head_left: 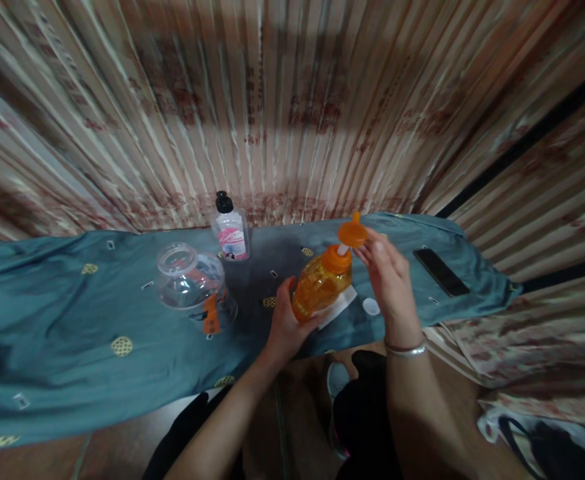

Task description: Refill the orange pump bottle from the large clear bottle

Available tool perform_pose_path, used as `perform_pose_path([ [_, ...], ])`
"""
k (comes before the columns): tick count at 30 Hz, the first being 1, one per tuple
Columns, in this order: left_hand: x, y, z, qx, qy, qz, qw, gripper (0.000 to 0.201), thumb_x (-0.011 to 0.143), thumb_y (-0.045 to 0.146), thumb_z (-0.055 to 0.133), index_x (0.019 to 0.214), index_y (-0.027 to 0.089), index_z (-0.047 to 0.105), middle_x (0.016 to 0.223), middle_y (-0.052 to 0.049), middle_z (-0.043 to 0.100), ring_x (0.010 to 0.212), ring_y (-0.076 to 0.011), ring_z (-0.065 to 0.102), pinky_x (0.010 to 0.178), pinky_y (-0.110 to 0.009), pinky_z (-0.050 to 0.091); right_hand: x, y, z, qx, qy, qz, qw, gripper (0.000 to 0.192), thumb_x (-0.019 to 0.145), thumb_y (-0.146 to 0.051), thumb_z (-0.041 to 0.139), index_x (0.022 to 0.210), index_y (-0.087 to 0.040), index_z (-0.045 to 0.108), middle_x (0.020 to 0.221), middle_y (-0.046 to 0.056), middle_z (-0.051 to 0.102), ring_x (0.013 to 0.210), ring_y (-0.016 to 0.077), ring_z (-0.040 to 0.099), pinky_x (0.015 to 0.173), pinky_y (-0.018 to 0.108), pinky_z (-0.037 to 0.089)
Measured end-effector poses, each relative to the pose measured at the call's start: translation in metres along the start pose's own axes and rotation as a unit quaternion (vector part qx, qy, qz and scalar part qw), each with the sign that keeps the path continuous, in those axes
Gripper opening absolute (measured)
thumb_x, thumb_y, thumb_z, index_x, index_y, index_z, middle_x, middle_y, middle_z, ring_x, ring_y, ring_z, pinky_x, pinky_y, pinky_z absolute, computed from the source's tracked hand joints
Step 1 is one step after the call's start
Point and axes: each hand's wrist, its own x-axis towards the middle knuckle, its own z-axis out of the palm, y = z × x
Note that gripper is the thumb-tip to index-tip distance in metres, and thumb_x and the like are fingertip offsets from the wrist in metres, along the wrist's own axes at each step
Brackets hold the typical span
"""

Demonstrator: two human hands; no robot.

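My left hand is wrapped round the lower part of an orange see-through bottle, which leans to the right above the cloth. The bottle has an orange collar at its neck, and a short white piece stands up from it. Over that neck, my right hand grips the edge of a round orange lid, tilted and raised off the collar. Beneath the bottle lies a white paper-like piece. A small white disc rests just left of my right wrist.
A teal patterned cloth covers the narrow table. Left of my hands stand a large clear jar and, farther back, a clear bottle with a black cap. A dark phone lies at the right. Pleated curtains hang behind.
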Motion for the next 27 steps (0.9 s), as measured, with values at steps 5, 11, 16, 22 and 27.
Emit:
perform_pose_path([
  [5,0.007,0.008,0.004,-0.018,0.005,0.022,1.0,0.094,0.059,0.039,0.101,0.139,0.023,0.054,0.141,-0.013,0.066,0.135,-0.0358,0.064,0.121,-0.056,0.047,-0.002,0.043,0.009,-0.446,-0.177,0.15,0.865,0.041,0.101,-0.028,0.068,0.138,-0.011,0.07,0.145,0.026,0.073,0.138,0.0327,0.071,0.114,0.04,0.055],
  [11,0.01,0.007,0.008,-0.042,0.015,0.015,0.999,0.07,0.069,0.039,0.093,0.129,0.021,0.061,0.13,-0.013,0.072,0.127,-0.0342,0.068,0.114,-0.055,0.053,-0.016,0.043,0.019,-0.498,-0.246,0.159,0.816,0.031,0.099,-0.024,0.075,0.126,-0.008,0.073,0.133,0.027,0.078,0.13,0.0324,0.076,0.104,0.033,0.055],
  [16,0.011,0.012,0.005,-0.059,0.024,0.01,0.998,0.064,0.068,0.045,0.094,0.119,0.021,0.063,0.117,-0.01,0.078,0.109,-0.0303,0.076,0.101,-0.048,0.06,-0.017,0.035,0.016,-0.505,-0.274,0.157,0.803,0.04,0.099,-0.032,0.077,0.132,-0.01,0.071,0.127,0.024,0.081,0.121,0.0338,0.079,0.098,0.035,0.057],
  [22,0.014,0.015,-0.005,-0.068,0.05,0.007,0.996,0.065,0.065,0.049,0.097,0.116,0.023,0.065,0.11,-0.006,0.081,0.103,-0.0285,0.078,0.098,-0.045,0.061,-0.017,0.036,0.015,-0.505,-0.285,0.139,0.803,0.033,0.098,-0.019,0.072,0.131,-0.018,0.077,0.123,0.016,0.085,0.121,0.0299,0.079,0.098,0.031,0.057],
  [27,0.022,0.009,-0.02,-0.052,0.095,0.011,0.994,0.067,0.062,0.05,0.099,0.114,0.023,0.066,0.107,-0.006,0.08,0.1,-0.0286,0.077,0.098,-0.046,0.062,-0.01,0.03,0.006,-0.51,-0.228,0.12,0.821,0.036,0.105,-0.018,0.053,0.131,-0.015,0.078,0.119,0.019,0.084,0.12,0.0331,0.079,0.101,0.037,0.058],
])
